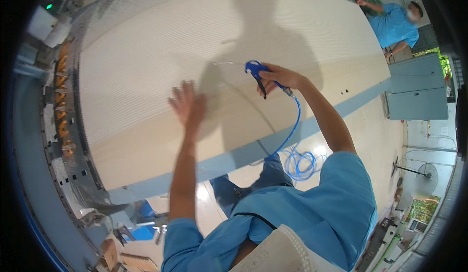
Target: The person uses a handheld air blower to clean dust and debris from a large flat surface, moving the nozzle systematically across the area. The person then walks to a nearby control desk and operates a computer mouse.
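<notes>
Holding the blue air gun (pixel 257 70) in my right hand (pixel 280 77), I have my fingers wrapped round its grip with the black trigger lever hanging below my palm. Its thin metal nozzle (pixel 228 63) points to my left, lying nearly flat along the broad sheet of pale yarn (pixel 146 53), so the gun's long axis runs across the fine lines of the threads, not along them. A blue coiled hose (pixel 294 126) drops from the back of the gun, runs down past my forearm and gathers in loops near the floor (pixel 370 131) by my knee.

My left hand (pixel 187 104) rests flat on the yarn, fingers spread wide and holding nothing, a little below and to the left of the nozzle tip. It is the nearer hand to the spot where the nozzle aims; the two hands are near each other but apart.

The sheet stretches well away above and to both sides of my hands, giving open room. Its lower edge meets a grey-blue rail (pixel 234 157) just beyond my knees. Orange fittings (pixel 62 101) line the machine's left flank, well apart from my hands. Another person in a blue shirt (pixel 396 24) stands at the far right end.
</notes>
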### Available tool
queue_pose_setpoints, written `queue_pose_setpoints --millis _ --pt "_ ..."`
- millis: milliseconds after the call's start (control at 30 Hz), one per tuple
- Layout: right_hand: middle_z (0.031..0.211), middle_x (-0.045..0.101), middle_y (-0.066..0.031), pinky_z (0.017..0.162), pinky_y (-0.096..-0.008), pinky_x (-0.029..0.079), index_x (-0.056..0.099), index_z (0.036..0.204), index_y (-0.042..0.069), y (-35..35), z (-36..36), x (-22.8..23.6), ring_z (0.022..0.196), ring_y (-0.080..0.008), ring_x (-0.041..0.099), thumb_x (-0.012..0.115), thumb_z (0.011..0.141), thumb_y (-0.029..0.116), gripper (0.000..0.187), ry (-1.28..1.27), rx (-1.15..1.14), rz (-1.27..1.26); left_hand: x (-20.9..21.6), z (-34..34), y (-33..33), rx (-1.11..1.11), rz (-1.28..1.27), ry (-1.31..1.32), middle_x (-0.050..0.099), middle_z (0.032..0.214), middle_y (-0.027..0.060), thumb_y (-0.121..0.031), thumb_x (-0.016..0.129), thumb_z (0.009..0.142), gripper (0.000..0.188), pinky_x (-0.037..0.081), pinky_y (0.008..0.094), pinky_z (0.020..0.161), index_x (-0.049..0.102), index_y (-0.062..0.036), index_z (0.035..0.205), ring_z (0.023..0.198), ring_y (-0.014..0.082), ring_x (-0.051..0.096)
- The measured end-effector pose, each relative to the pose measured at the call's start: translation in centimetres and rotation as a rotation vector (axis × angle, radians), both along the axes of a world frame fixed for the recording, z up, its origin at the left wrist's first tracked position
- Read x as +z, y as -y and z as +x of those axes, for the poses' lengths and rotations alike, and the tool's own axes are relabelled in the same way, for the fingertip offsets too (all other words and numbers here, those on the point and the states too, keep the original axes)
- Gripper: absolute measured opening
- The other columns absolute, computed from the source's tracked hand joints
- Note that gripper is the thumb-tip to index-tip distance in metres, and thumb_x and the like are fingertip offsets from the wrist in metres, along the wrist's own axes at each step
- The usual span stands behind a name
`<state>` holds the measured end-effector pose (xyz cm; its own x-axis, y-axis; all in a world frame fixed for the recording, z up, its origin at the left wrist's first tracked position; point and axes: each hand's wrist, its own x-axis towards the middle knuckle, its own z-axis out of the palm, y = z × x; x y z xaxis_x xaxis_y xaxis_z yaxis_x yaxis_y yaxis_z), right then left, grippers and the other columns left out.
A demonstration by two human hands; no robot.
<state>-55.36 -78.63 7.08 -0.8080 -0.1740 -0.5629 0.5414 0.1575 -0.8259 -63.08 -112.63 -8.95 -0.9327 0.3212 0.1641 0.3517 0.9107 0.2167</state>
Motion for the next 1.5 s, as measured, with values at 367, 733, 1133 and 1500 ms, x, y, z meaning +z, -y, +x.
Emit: queue_pose_setpoints --millis 367,733,1133,1500 --pt "0.064 0.054 -0.0007 0.047 -0.0291 0.040 0.060 0.119 0.007 -27.4 14.3 2.0 0.050 -0.0098 0.050 0.057 0.104 0.035 0.032 -0.020 -0.061 0.607 -0.6 0.2 0.0 0.087 -0.085 -0.072 0.038 0.166 0.0030 -0.044 0.034 0.110 0.054 0.022 0.0531 0.126 0.039 -0.0236 0.160 0.155 0.0295 0.030" --pt "0.062 0.054 0.0007 0.047 -0.0269 0.043 0.057 0.119 0.004 -36.8 19.9 1.0 0.050 -0.0083 0.051 0.055 0.106 0.035 0.033 0.006 -0.169 0.564 -4.6 5.7 -12.6 0.242 -0.111 -0.053 0.035 0.167 0.0133 -0.052 0.040 0.107 0.066 0.020 0.0554 0.126 0.037 -0.0127 0.160 0.155 0.0396 0.025" --pt "0.063 0.059 -0.0020 0.047 -0.0286 0.044 0.056 0.120 0.006 -61.9 21.8 -1.1 0.049 -0.0116 0.055 0.056 0.106 0.036 0.033 -0.093 -0.363 0.350 -5.0 1.4 -48.9 0.404 0.015 0.035 0.027 0.167 0.0258 -0.052 0.033 0.108 0.078 0.000 0.0594 0.127 0.032 0.0090 0.157 0.157 0.0462 0.014" --pt "0.068 0.062 -0.0056 0.052 -0.0310 0.055 0.053 0.122 0.008 -69.6 21.2 -5.1 0.053 -0.0132 0.061 0.058 0.106 0.043 0.038 0.012 -0.273 0.112 -5.2 1.4 -73.7 -0.393 -0.038 -0.212 0.036 0.167 0.0054 -0.051 0.034 0.110 0.057 0.018 0.0476 0.129 0.040 -0.0227 0.159 0.155 0.0296 0.030"
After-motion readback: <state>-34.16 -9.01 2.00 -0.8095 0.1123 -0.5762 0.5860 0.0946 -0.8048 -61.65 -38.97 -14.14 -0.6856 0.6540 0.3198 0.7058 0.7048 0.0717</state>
